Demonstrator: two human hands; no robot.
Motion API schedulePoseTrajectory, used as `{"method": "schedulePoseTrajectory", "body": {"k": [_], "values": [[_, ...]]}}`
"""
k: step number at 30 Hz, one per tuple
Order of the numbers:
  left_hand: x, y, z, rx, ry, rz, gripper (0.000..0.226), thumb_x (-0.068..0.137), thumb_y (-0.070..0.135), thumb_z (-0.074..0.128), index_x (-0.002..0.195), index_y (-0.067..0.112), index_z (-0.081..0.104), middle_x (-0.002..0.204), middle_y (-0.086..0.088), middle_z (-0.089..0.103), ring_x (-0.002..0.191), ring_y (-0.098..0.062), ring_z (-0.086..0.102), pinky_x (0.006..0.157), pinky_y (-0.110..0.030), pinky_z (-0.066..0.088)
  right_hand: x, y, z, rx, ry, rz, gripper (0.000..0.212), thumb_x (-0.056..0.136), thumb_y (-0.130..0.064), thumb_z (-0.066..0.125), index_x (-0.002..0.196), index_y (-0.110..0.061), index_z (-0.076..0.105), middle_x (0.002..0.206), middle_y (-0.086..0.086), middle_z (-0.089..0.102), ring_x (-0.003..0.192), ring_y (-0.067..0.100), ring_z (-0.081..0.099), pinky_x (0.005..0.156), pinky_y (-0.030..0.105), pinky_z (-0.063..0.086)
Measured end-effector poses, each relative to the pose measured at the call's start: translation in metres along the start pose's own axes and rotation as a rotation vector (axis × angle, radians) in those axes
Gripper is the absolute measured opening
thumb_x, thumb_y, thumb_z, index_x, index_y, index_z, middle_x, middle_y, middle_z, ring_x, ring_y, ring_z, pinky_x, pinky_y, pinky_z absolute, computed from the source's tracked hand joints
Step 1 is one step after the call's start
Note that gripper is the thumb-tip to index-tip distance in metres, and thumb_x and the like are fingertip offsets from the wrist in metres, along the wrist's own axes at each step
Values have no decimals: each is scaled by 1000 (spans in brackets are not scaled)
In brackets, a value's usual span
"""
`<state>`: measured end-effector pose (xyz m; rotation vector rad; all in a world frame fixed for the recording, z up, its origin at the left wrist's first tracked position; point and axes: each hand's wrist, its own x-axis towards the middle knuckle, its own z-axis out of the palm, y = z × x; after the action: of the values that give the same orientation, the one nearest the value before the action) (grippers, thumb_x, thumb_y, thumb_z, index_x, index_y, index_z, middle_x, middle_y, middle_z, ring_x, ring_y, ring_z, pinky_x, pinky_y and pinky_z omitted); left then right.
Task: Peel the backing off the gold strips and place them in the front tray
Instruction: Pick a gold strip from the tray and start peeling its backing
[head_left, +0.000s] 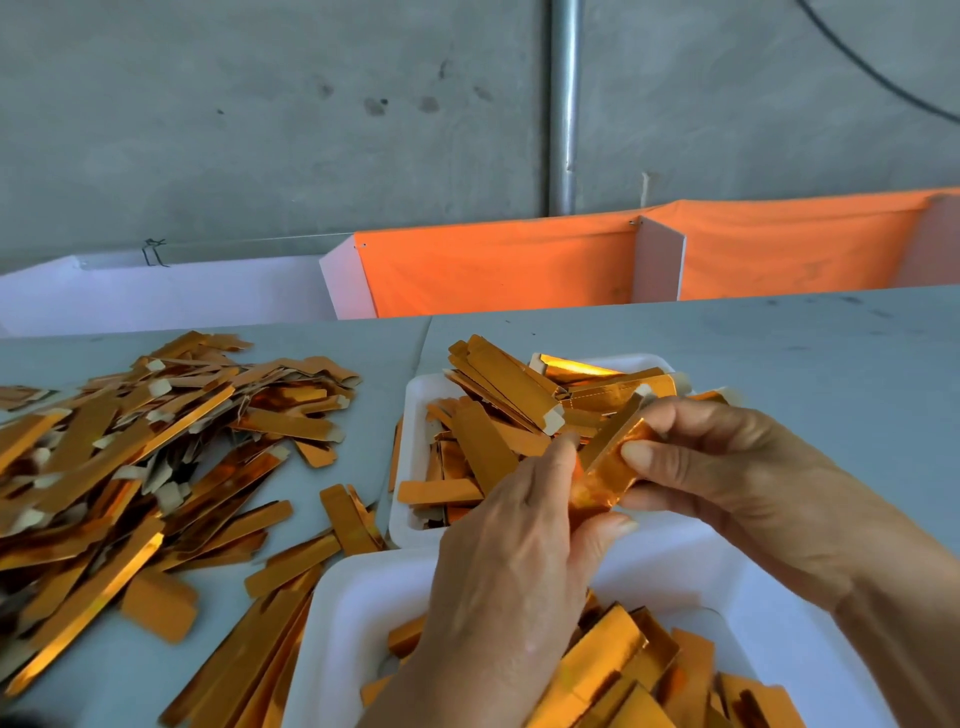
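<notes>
Head view: left hand (519, 525), right hand (727, 467) pinch gold strip (605, 475).

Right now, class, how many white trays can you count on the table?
2. The front tray sits nearest the person, under the hands; the back tray lies just behind it. Both hold gold strips. None other shows, though the hands hide some table.

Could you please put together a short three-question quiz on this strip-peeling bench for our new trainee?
1. True or false: both hands hold one gold strip.
2. Where does the loose pile lie: A, left of the trays; B, right of them?
3. Fill in: the front tray is coloured ____.

Key: 1 true, the left hand and right hand pinch it together. 2 A. 3 white.
</notes>
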<state>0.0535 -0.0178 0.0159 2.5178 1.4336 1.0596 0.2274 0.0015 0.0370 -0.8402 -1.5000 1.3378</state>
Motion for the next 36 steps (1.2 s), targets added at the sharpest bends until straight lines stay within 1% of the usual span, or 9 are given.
{"method": "schedulePoseTrajectory", "body": {"k": [3,8,12,14,19,23,28,33,36], "values": [[-1,-4,3,-3,-77,-45,73,79,65,10,146,36,11,140,22,41,120,1,46,89,-13,37,0,-1,0,-27,14,16,15,72,-28,68,81,-18,76,91,6,75,89,19,72,77,23,55],[-3,-9,8,36,-64,15,60,94,54,26,148,34,11,139,19,43,117,-2,49,80,-10,33,-1,-3,-2,-104,-70,181,31,71,-29,81,98,-15,74,100,6,74,96,18,70,73,20,54],[-4,-14,8,37,-71,68,60,95,54,29,149,32,14,133,16,49,110,-3,54,82,-17,45,-2,-5,-1,-94,-144,286,25,73,-27,78,97,-20,76,98,3,75,90,12,70,71,19,53],[-5,-15,8,38,-60,89,60,94,55,26,147,31,19,128,16,54,105,-3,57,81,-18,48,-2,-3,-2,-75,-132,300,29,69,-25,75,97,-16,76,99,6,75,89,13,71,71,19,53],[-4,-12,8,37,-102,119,66,88,57,8,144,29,30,116,14,62,90,-5,62,73,-21,53,-3,-1,-4,-5,-103,321,21,73,-16,80,93,-9,75,98,11,74,89,18,70,71,21,54],[-4,-13,4,-60,-155,63,76,80,63,0,144,33,27,115,13,63,94,-4,63,79,-26,53,-2,0,-3,-74,-77,290,34,66,-23,74,96,-8,74,101,11,73,92,19,70,71,22,54],[-4,-10,4,-135,-178,47,74,79,61,0,148,39,11,97,9,69,85,-6,66,75,-25,55,-2,-1,-2,-148,-67,213,34,67,-29,72,95,-9,73,97,12,73,92,22,70,73,24,55],[-3,-13,6,-203,-154,-31,68,82,59,8,141,38,36,98,13,70,90,0,64,76,-21,54,-1,0,2,-324,-27,159,34,71,-28,66,96,-5,71,92,9,73,86,17,70,72,24,57],[-2,-13,6,-217,-184,-89,64,84,55,12,135,35,44,100,14,70,93,3,63,77,-19,53,1,0,3,-397,61,113,28,65,-33,69,85,-12,70,92,8,71,89,21,69,78,33,58]]}}
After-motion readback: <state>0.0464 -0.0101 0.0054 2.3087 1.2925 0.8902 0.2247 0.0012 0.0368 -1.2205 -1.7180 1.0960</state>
